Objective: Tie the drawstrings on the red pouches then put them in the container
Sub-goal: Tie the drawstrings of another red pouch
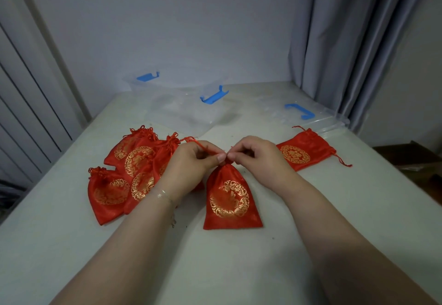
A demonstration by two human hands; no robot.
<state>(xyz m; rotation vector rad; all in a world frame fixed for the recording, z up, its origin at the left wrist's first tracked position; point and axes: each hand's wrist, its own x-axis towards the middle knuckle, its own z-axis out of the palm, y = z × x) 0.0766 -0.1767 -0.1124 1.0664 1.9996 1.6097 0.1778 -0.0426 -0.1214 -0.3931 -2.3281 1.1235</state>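
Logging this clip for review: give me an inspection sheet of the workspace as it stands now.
Surface: pale table, a few small specks.
Job's things: centre pouch flat, neck gathered; pile of pouches on the left; lone pouch on the right; clear container with blue latches behind.
Clutter: clear lid on the right.
Hands: left hand and right hand each pinch the drawstring.
Cables: nothing seen.
Surroundings: white wall, grey curtain.

Knot at the gathered neck of the centre pouch (pixel 230 199): hidden between the two grips' fingertips. Left of the left grip (pixel 191 163), the wrist covers part of the pouch pile (pixel 134 168). Far clear container (pixel 191 110): outline too faint to tell.
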